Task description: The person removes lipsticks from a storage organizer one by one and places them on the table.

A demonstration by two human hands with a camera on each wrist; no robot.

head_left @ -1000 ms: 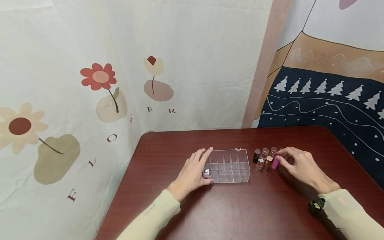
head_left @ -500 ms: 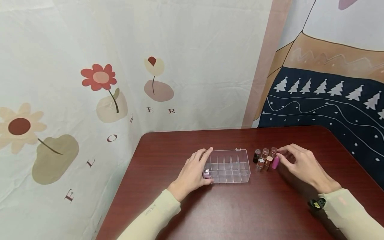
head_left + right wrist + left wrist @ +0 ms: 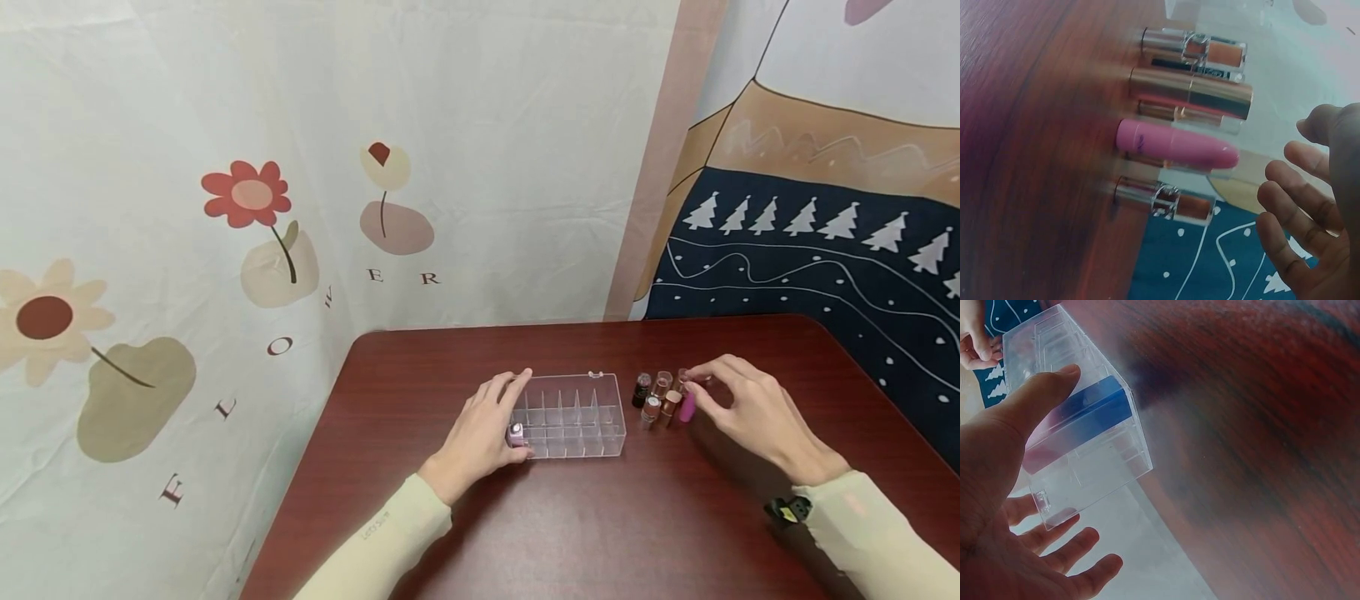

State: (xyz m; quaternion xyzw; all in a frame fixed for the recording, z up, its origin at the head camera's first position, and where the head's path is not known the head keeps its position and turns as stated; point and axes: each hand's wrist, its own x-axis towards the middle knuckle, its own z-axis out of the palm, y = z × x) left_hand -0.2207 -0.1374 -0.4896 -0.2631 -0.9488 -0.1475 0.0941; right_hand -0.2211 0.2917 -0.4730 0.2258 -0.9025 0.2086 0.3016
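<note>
A clear divided lipstick organizer (image 3: pixel 573 417) stands on the table. My left hand (image 3: pixel 480 425) grips its left end, thumb at the front and fingers toward the back. One lipstick (image 3: pixel 1082 425), blue and pinkish through the plastic in the left wrist view, sits in the end compartment beside the thumb. My right hand (image 3: pixel 757 412) hovers by the upright lipsticks, its fingers loosely bent and holding nothing. Closest to it is a pink lipstick (image 3: pixel 1175 144). In the right wrist view a gold lipstick (image 3: pixel 1191 92) and silver lipsticks with clear caps (image 3: pixel 1166 200) stand around the pink one.
A black lipstick (image 3: pixel 642 390) stands at the group's left, nearest the organizer. The reddish-brown table (image 3: pixel 585 525) ends at a white flower-printed cloth (image 3: pixel 487 208) and a dark tree-printed cloth (image 3: pixel 795 258) behind.
My right hand has shifted slightly left and up above the pink lipstick. My left hand and the organizer have stayed in place.
</note>
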